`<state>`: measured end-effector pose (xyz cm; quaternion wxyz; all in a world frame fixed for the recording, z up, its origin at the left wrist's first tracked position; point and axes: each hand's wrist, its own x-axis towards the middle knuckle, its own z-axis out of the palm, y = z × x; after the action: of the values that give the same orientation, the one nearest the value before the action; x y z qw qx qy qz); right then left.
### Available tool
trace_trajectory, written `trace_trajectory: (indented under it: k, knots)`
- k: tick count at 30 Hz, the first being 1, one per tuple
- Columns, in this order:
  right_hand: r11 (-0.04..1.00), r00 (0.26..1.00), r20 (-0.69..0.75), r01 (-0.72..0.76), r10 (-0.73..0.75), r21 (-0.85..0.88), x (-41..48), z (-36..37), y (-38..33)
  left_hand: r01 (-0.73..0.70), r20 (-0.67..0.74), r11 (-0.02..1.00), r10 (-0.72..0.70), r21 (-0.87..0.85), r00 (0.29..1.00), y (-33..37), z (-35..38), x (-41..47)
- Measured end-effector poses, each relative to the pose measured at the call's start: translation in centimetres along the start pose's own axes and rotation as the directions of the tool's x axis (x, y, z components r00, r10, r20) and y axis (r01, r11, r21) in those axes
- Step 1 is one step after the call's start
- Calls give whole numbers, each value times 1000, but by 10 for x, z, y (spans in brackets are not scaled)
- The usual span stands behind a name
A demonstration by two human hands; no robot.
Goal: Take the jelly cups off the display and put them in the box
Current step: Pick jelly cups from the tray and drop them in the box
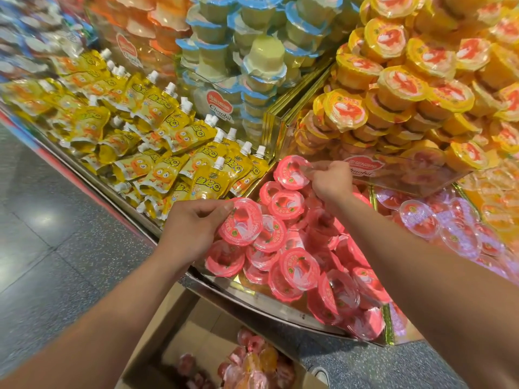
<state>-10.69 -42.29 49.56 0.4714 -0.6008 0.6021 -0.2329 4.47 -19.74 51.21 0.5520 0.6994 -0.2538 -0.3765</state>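
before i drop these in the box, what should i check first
1. Left hand grips the left cup: ok, fingers curl round its rim.
2. Right hand holds the right cup: ok, though only a pinch at the lid's edge.
3. Box open below the hands: ok, its flap is up and the inside shows.
4. Room in the box: ok, the boxed cups leave bare cardboard.
5. Lids sealed on both held cups: cannot tell.
6. Front cups steady on the display: not ok, some lean at the rim.
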Motion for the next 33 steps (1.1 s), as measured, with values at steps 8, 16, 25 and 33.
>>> trace_trajectory:
  k: [8, 16, 25, 33]
  knots:
    - [997, 996, 75, -46, 51, -68, 15, 22, 6, 5, 0, 1000, -5, -10, 1000, -5, -2, 0]
    - [966, 982, 141, -91, 127, -241, 23, 15, 0, 16, -9, 1000, -16, -21, 1000, -8, 1, 3]
    - [894, 993, 91, -26, 75, -448, 14, 11, -9, -5, -3, 1000, 5, 6, 1000, -11, 1, -4]
    - [919, 996, 80, 55, -26, -391, 1, -8, 0, -24, 4, 999, 24, 48, 1000, -10, 3, -8]
